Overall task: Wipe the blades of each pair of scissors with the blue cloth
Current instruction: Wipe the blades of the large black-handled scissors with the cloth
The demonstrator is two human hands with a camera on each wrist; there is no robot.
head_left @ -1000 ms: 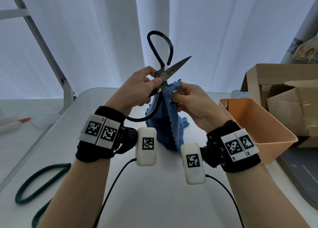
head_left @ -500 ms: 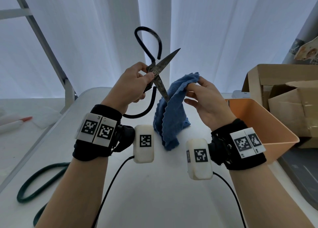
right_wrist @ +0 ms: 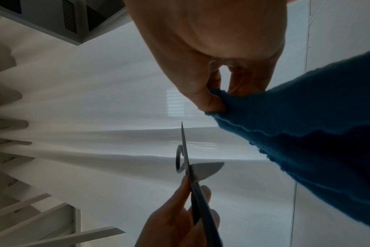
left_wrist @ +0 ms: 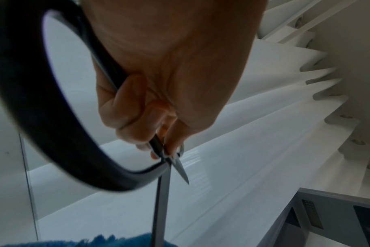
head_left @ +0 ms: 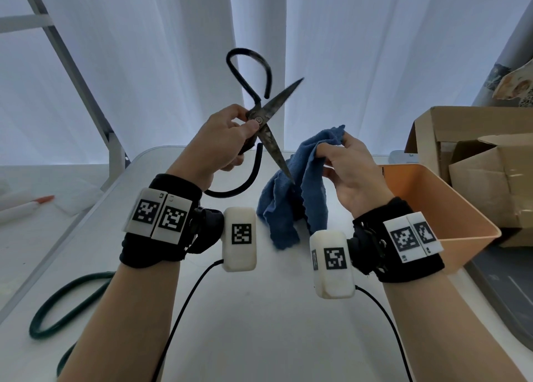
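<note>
Held aloft above the white desk (head_left: pixel 259 324), the black-handled iron scissors (head_left: pixel 264 128) are pinched at the pivot by the left hand (head_left: pixel 222 142), thumb and fingers curled round the joint; the blades are spread wide, one pointing up to the right, the other slanting down with its tip just against the crumpled blue cloth (head_left: pixel 297 197); that cloth is pinched at its upper edge by thumb and fingers of the right hand (head_left: pixel 352 174) and hangs down to the desk; a second pair of green-handled scissors (head_left: pixel 69 301) lies at the left edge, and an orange plastic bin (head_left: pixel 450 214) stands beside the right wrist.
</note>
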